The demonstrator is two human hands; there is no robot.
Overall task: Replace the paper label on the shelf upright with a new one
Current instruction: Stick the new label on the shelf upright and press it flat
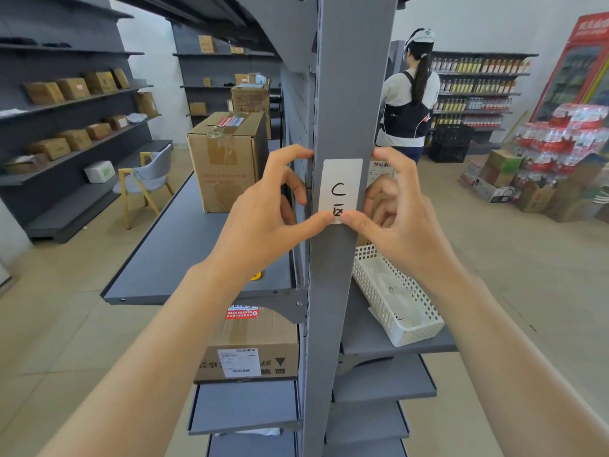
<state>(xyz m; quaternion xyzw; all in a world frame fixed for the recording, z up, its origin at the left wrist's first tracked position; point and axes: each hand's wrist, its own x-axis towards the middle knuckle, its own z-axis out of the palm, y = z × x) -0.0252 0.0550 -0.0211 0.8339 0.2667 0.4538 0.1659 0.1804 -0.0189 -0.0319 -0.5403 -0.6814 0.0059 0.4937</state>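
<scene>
Paper label (pixel 341 189) sits on the near face of the grey shelf upright (pixel 342 94), long axis vertical, running w/ the post; marked "C" plus a character below. Both thumbs meet at its bottom edge: left hand (pixel 263 219) comes in from the left, right hand (pixel 400 212) from the right, thumb tips touching the paper's lower corners, about equally near. Neither hand is clamped on anything; fingers curl loosely round the post's side edges, index tips up near the label's top level. Can't tell if thumbs are pressing down or lifting the edge. Open room: bare post above and below the label. Right of post, white basket (pixel 395 291) on shelf, just under right wrist; left, cardboard box (pixel 227 159) further back, well apart.
</scene>
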